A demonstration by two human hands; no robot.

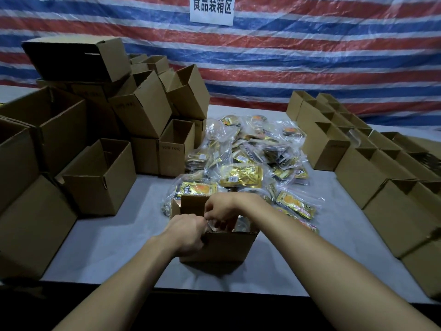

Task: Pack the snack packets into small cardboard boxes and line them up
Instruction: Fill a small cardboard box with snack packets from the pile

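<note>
A small open cardboard box (pixel 222 247) stands on the table just in front of me. My left hand (pixel 187 235) grips its near left rim, thumb outside and fingers curled over the edge. My right hand (pixel 220 211) reaches down into the box with fingers curled on a clear snack packet (pixel 241 223) that lies partly inside. Behind the box spreads a heap of snack packets (pixel 243 161) in clear and gold wrapping.
Empty open boxes (pixel 100 175) are stacked loosely at the left. Rows of small boxes (pixel 372 168) line the right side of the grey table (pixel 107 240). A striped tarp (pixel 286 56) with a white sign (pixel 212 9) hangs behind.
</note>
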